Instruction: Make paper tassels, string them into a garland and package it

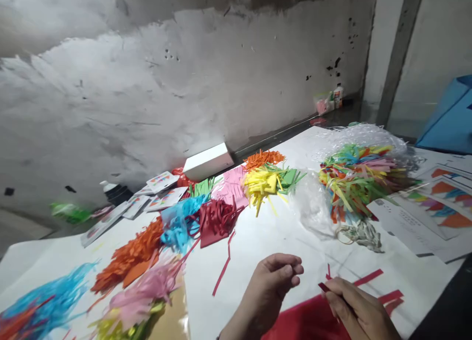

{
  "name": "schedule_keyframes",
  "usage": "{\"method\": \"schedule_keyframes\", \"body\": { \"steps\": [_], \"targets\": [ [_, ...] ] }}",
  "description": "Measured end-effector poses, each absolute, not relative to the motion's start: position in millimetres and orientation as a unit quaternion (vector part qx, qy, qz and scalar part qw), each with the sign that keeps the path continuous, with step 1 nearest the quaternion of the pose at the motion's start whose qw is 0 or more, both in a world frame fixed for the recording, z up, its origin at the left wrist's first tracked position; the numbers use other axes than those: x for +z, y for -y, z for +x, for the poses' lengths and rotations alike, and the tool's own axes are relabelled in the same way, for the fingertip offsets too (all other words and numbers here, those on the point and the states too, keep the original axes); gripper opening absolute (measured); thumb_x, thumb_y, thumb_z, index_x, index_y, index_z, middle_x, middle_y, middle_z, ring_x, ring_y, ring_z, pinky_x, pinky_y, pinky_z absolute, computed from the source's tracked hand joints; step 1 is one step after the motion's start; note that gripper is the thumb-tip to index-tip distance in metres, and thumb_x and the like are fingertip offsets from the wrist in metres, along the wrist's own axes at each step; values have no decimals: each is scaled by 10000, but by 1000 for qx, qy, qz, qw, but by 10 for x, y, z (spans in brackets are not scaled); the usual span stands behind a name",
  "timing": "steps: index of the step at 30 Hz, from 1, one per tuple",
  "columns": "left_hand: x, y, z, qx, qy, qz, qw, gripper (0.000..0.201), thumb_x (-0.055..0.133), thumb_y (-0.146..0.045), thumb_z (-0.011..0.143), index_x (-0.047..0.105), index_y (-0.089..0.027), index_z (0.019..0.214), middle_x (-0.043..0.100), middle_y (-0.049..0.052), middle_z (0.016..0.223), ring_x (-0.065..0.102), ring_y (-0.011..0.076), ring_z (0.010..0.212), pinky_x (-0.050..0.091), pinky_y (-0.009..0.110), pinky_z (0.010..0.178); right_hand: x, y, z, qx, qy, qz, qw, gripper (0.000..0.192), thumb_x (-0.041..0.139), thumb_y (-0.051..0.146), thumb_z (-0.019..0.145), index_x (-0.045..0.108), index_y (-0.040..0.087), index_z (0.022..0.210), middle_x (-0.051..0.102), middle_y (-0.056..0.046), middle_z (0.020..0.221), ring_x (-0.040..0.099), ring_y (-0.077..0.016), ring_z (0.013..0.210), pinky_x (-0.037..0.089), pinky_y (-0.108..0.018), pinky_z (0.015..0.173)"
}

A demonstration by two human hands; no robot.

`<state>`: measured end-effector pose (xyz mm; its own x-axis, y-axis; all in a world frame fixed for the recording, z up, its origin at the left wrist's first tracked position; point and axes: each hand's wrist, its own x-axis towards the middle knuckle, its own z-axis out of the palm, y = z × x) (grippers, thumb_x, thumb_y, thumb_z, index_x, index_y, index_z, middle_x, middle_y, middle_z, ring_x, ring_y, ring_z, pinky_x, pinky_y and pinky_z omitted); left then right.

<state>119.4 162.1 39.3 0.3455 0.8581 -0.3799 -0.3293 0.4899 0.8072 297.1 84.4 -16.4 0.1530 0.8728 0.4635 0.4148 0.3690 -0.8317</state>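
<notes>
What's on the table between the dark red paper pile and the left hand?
In the head view, one loose red paper strip lies between the dark red pile and the left hand, on white table covering.

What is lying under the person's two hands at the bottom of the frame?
A red paper sheet lies on the white table covering beneath the left hand and right hand, with loose red strips beside it. The hands and wrists cover part of the sheet.

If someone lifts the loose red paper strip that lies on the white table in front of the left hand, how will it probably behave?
The red paper strip is long, narrow and already slightly bent, so it would probably droop when lifted by one end. It looks very light; a small push or breath of air may shift it on the white table. It should not roll.
</notes>
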Motion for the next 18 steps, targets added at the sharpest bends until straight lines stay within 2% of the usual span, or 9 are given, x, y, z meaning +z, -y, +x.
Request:
{"method": "schedule_keyframes", "body": {
  "steps": [4, 8, 12, 18],
  "targets": [
    [251, -1189, 1032, 473, -390, 253, 748, 296, 985, -221, 531, 773, -136, 719, 726, 35, 722, 660, 97, 625, 482, 154, 525, 0, -764, 2790, 187, 709, -446, 513, 159, 488, 248, 1027, 647, 261, 1018, 719, 11, 814, 716, -133, 715, 564, -174, 689],
    [140, -896, 905, 519, -365, 252, 731, 282, 975, -241, 564, 774, -155, 742, 694, 6, 637, 644, 96, 554, 482, 164, 505, 123, -632, 2551, 174, 761, -417, 466, 212, 424, 177, 1036, 608, 237, 950, 700, -4, 794, 710, -144, 724, 563, -210, 686],
    [131, -689, 768, 549, -356, 286, 700, 227, 949, -248, 624, 761, -162, 716, 680, -13, 677, 624, 76, 526, 494, 171, 508, 199, -527, 2376, 128, 791, -408, 438, 256, 394, 156, 1033, 581, 225, 872, 674, -5, 749, 692, -155, 702, 539, -241, 669],
    [110, -498, 552, 555, -362, 465, 587, 94, 803, -251, 829, 756, -176, 797, 647, 1, 783, 643, 97, 601, 535, 211, 569, 338, -487, 2352, 86, 844, -367, 382, 286, 384, 80, 976, 572, 213, 806, 651, -13, 727, 612, -167, 610, 462, -295, 594]
  ]
}}
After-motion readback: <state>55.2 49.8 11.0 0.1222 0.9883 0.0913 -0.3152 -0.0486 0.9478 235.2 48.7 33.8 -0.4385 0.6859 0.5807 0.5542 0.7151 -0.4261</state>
